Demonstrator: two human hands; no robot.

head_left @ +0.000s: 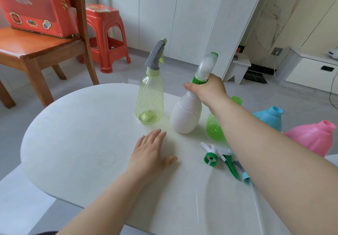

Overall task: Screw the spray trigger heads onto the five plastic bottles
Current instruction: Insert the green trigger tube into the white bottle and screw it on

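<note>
My right hand point(208, 90) grips the neck of a white bottle point(185, 114), which stands tilted on the table with a white and green trigger head point(205, 68) on top. A pale yellow-green bottle point(149, 104) with a grey trigger head point(157, 54) stands upright to its left. My left hand point(150, 157) rests flat on the table, fingers apart, holding nothing. Behind my right arm are a green bottle point(214, 127), a blue bottle point(269, 116) and a pink bottle point(311, 135), all without heads. Loose trigger heads point(217, 155) lie on the table beside my right forearm, partly hidden.
The white rounded table point(76, 134) has bare surface to the left. A wooden chair point(33, 51) with a red box point(34, 5) stands at the far left, a red plastic stool point(106, 33) behind it. White cabinets line the back wall.
</note>
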